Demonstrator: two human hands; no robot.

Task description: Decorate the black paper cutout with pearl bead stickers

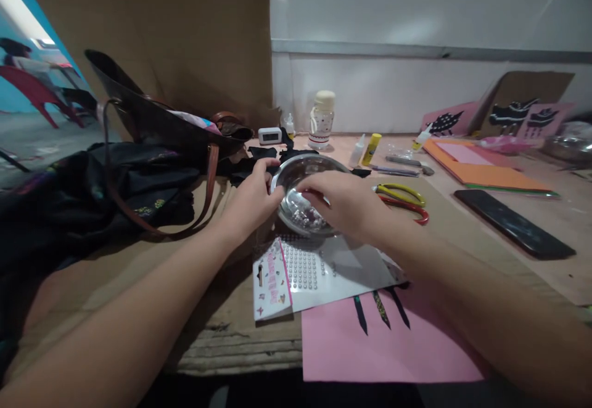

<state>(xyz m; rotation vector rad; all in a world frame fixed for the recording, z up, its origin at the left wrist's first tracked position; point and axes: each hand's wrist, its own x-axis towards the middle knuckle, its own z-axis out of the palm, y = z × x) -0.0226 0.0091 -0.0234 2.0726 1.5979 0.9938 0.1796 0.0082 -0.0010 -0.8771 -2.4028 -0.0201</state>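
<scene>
A shiny metal bowl [289, 211] stands in the middle of the table, with small glittering pieces at its bottom. My left hand [259, 195] grips the bowl's left rim, thumb inside and fingers outside. Into the bowl reaches my right hand [349, 201], its fingers curled together just above the pieces; whatever is between the fingertips is hidden. In front of the bowl, a sheet of stick-on gems [300, 266] with a printed card end overlaps a pink paper [370, 359]. Three dark pointed strips [382, 310] show on the pink paper, below the sheet's edge.
Yellow-and-red handled scissors [402, 195] lie right of the bowl, and a black phone [513, 223] farther right. Behind are a bottle [322, 121], a glue stick [372, 149] and a small digital clock [270, 135]. Orange paper [490, 167] lies back right; a dark handbag [157, 124] fills the left.
</scene>
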